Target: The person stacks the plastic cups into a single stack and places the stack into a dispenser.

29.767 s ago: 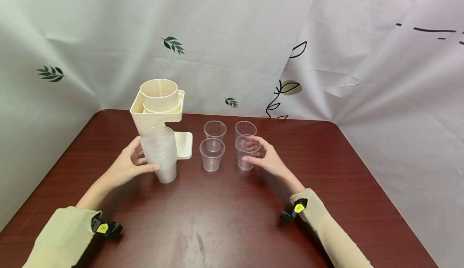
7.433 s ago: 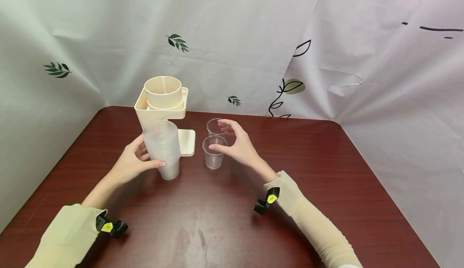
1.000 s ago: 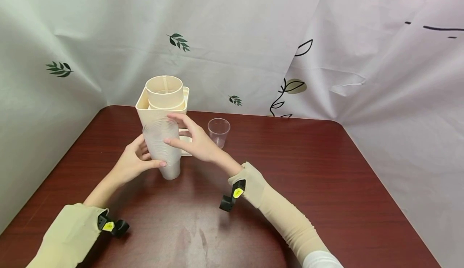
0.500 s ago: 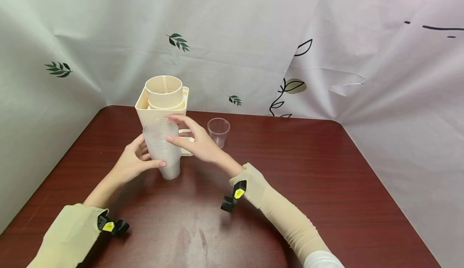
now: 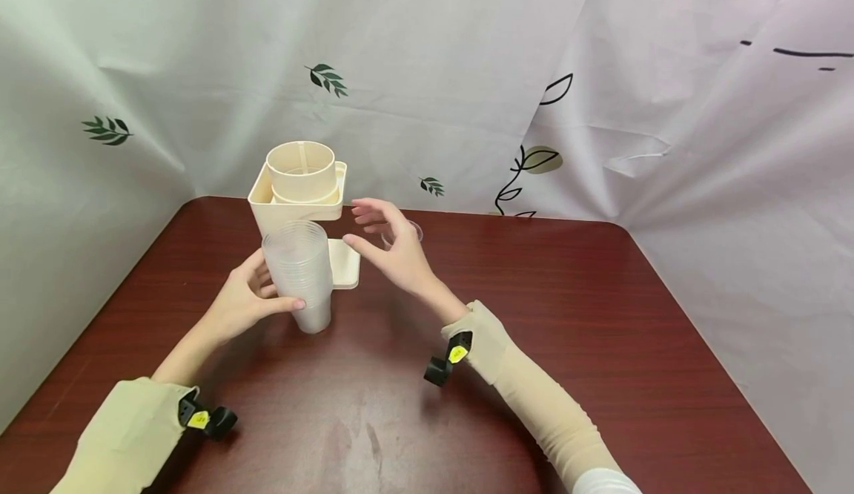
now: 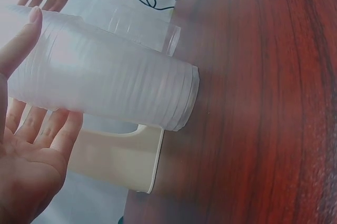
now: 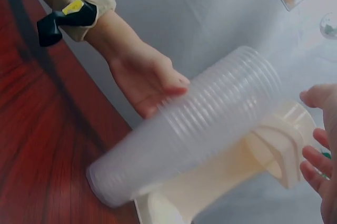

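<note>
My left hand (image 5: 243,297) grips a tall stack of nested clear plastic cups (image 5: 303,271), thumb in front and fingers behind. The stack stands upright on the table, and the left wrist view shows its base (image 6: 184,97) on the wood. My right hand (image 5: 403,257) hovers right of the stack, fingers spread and holding nothing. Behind it stands a single clear plastic cup (image 5: 417,231), mostly hidden in the head view; the left wrist view shows more of this cup (image 6: 152,29). In the right wrist view, my right hand (image 7: 324,139) is apart from the stack.
Just behind the stack stands a cream-coloured stand (image 5: 267,216) with a round open cylinder (image 5: 302,175) on top and a flat base plate (image 5: 345,264). The dark red wooden table (image 5: 534,316) is backed by a pale leaf-patterned curtain (image 5: 427,108).
Several single cups stood on the table at first, two 7.4 seconds ago, and one shows now. My right hand has moved right, off the stack's rim, to the remaining cup. My left hand stays put.
</note>
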Tool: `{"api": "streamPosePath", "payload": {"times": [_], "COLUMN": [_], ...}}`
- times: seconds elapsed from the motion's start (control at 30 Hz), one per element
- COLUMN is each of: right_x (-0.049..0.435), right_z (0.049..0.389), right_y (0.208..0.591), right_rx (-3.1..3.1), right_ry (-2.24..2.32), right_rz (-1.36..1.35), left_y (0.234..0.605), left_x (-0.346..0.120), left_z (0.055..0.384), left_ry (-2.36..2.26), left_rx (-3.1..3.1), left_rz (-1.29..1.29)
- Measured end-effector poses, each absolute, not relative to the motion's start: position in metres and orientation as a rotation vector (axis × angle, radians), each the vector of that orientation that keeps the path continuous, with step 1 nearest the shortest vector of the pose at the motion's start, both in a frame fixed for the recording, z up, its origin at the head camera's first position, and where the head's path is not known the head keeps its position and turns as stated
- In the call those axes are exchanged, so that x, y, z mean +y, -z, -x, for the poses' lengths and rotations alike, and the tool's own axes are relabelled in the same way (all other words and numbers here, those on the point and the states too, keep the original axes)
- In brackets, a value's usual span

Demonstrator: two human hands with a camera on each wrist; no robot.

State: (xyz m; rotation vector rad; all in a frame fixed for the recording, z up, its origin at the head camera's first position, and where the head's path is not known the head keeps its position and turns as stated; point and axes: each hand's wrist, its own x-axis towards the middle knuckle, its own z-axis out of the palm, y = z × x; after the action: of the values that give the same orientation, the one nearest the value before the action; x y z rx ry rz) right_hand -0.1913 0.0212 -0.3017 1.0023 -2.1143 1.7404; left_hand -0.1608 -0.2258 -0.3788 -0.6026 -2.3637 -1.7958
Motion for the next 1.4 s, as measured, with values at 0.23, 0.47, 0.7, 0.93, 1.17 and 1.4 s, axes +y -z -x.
{"api": "streamPosePath", "payload": {"times": [0.23,0.47,0.7,0.93,1.17,1.4], "right_x": [0.037,0.052,0.067,0.077,0.083,0.088], "right_z": [0.198,0.206,0.237,0.255,0.261,0.271], "right_y": [0.308,0.316,0.349,0.369,0.378,0.390], "right_rx": [-2.105,-2.139,-2.228,-2.326,-2.382,-2.468], "right_ry": [-1.689,-1.606,-1.532,-1.537,-1.603,-1.666], "right_rz": [-0.940,-0.864,-0.751,-0.621,-0.534,-0.487], "left_y": [0.380,0.380,0.380,0.380,0.380,0.381], "left_x": [-0.227,-0.227,-0.227,-0.227,-0.227,-0.227], "left_z": [0.161,0.161,0.161,0.161,0.161,0.161], "left_ry": [1.802,1.808,1.814,1.803,1.804,1.810], "left_rx": [-2.349,-2.345,-2.334,-2.349,-2.343,-2.337], "left_rz": [0.612,0.617,0.625,0.616,0.626,0.629]}}
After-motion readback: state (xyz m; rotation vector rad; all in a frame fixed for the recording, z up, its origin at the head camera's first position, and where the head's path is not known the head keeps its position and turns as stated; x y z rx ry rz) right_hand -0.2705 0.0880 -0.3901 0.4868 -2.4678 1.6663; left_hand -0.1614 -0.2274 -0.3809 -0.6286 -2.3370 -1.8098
